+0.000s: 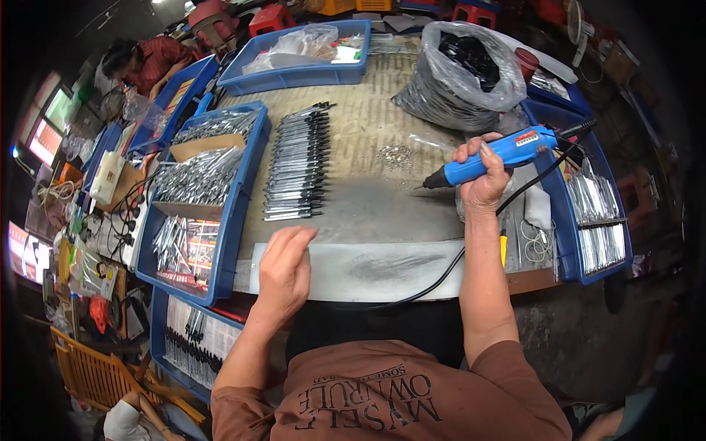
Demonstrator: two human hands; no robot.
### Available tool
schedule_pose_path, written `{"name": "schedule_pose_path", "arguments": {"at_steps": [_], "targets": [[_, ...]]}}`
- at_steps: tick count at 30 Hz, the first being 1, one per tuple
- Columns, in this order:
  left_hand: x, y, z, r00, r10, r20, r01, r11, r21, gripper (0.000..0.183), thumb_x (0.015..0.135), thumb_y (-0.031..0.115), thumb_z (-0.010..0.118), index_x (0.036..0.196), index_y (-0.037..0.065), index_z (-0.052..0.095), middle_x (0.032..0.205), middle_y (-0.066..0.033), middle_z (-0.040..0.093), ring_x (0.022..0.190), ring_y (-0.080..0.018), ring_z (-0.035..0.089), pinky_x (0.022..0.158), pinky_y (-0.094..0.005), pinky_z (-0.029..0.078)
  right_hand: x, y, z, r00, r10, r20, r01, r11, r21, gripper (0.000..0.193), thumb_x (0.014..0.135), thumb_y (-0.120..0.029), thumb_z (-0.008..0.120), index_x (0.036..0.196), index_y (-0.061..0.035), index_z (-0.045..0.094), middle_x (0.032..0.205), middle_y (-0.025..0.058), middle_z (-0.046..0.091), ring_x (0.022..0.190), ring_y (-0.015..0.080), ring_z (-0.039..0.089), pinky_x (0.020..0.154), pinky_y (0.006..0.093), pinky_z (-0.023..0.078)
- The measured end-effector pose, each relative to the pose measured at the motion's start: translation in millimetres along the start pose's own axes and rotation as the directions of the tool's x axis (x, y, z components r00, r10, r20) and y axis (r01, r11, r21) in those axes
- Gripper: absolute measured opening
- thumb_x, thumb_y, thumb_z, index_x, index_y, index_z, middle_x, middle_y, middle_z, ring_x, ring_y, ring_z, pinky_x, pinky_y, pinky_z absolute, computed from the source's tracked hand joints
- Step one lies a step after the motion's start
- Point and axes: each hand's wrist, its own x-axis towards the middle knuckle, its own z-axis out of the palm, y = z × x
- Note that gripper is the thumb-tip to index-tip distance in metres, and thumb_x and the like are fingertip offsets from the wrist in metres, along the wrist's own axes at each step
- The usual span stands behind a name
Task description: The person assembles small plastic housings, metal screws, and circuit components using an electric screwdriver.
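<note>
My right hand [484, 173] is wrapped round a blue electric screwdriver [504, 156] with a black nose and a thin bit. The tool lies nearly level, its bit aimed left above the bench beside a scatter of small metal parts [396, 156]. A black cord runs from its rear end down past my right forearm. Over the bench's front edge, my left hand [285, 268] has its fingers bent and pressed together; anything they hold is hidden. Just beyond it lies a neat row of slim silver rods with black ends [298, 165], side by side.
At the left, a divided blue tray [259, 147] holds many metal rods. Another blue tray [621, 272] with silver strips stands at the right. A large clear bag of dark parts [456, 103] sits at the back. Metal sheet [360, 268] covers the front edge. A co-worker [151, 62] sits far left.
</note>
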Motion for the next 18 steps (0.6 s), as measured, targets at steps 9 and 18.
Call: {"name": "schedule_pose_path", "arguments": {"at_steps": [9,18], "targets": [[81.5,-39.3,108.4,0.914,0.316,0.254,-0.335,0.942,0.033,0.040,0.066,-0.013,0.041,0.103,-0.002,0.051,0.105,-0.0183,0.052,0.098,-0.0341,0.049,0.085,-0.0382,0.040,3.1,2.7,-0.1,0.992,-0.088,-0.086,0.085,0.996,-0.040,0.023,0.067,-0.006,0.059,0.085,0.0006,0.046,0.063,0.0083,0.049,0.049,0.0182,0.049,0.050,0.0312,0.044],[110.1,-54.1,154.5,0.897,0.215,0.386,-0.306,0.933,0.190,0.038,0.071,-0.002,0.042,0.108,-0.001,0.050,0.115,-0.0176,0.049,0.111,-0.0325,0.042,0.093,-0.0389,0.035,3.8,0.9,-2.0,0.991,-0.086,-0.105,0.080,0.995,-0.063,0.024,0.067,-0.005,0.059,0.086,0.0021,0.047,0.065,0.0081,0.050,0.050,0.0178,0.050,0.051,0.0309,0.044]]}}
